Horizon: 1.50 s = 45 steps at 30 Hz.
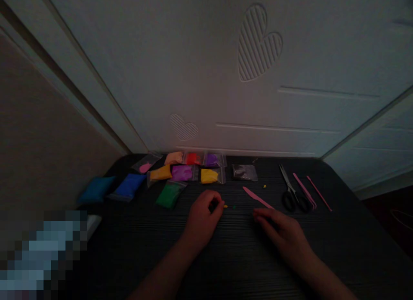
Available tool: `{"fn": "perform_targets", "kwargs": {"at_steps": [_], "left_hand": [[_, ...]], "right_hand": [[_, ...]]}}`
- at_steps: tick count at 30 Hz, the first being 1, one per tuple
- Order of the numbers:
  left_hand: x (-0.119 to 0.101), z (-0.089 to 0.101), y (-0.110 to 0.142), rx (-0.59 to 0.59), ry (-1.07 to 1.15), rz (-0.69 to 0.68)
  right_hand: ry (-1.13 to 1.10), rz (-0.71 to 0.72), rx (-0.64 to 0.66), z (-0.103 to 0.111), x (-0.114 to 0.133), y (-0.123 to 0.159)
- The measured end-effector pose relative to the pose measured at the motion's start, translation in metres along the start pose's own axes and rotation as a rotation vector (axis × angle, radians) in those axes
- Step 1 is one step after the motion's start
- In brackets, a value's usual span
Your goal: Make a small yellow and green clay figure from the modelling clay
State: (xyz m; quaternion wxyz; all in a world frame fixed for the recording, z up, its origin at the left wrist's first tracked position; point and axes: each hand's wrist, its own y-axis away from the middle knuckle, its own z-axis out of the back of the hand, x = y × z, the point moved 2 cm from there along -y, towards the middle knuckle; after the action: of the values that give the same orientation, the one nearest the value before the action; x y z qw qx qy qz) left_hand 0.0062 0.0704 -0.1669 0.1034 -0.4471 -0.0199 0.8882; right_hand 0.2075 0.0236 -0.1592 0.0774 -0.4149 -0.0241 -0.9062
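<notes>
My left hand (pixel 206 209) is closed in a pinch, with a tiny yellow piece of modelling clay (pixel 225 206) poking out at its fingertips. A very small green speck (pixel 234 207) lies on the dark table just right of it. My right hand (pixel 280 229) has its thumb and fingers pressed together; whether anything is between them is too dim to see. Just beyond those fingers lies a pink plastic knife (pixel 256 197), its near end beside the hand. Another little yellow bit (pixel 264 186) rests on the table above the knife.
Bags of coloured clay, among them a green bag (pixel 170 195) and a yellow bag (pixel 209 176), lie at the back left. A grey-black bag (pixel 244 172) is at the back. Scissors (pixel 291 190), pink tools (pixel 304 190) and a thin pink stick (pixel 318 193) lie right. Behind stands a white panel (pixel 206 76).
</notes>
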Motion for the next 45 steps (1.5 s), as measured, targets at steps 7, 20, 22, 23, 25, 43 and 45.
{"fn": "perform_targets", "kwargs": {"at_steps": [7,20,22,23,25,43,45], "left_hand": [[0.001,0.0,0.001,-0.002,0.006,-0.012],[0.001,0.0,0.002,0.015,0.046,0.027],[0.001,0.0,0.002,0.016,0.057,0.022],[0.001,0.0,0.002,0.014,0.06,0.019],[0.0,0.0,0.002,0.007,0.061,0.015],[0.0,0.0,0.003,-0.023,0.036,-0.029],[-0.001,0.0,0.003,-0.015,0.035,-0.026]], "right_hand": [[-0.025,-0.081,-0.032,0.009,-0.004,0.0],[0.285,0.156,0.028,-0.014,0.004,-0.001],[0.334,0.18,0.029,-0.016,0.002,-0.002],[0.358,0.193,0.029,-0.017,0.002,-0.002],[0.399,0.213,0.029,-0.019,0.003,-0.002],[0.33,0.22,0.081,-0.007,0.007,0.002],[0.319,0.216,0.088,-0.006,0.007,0.003]]}}
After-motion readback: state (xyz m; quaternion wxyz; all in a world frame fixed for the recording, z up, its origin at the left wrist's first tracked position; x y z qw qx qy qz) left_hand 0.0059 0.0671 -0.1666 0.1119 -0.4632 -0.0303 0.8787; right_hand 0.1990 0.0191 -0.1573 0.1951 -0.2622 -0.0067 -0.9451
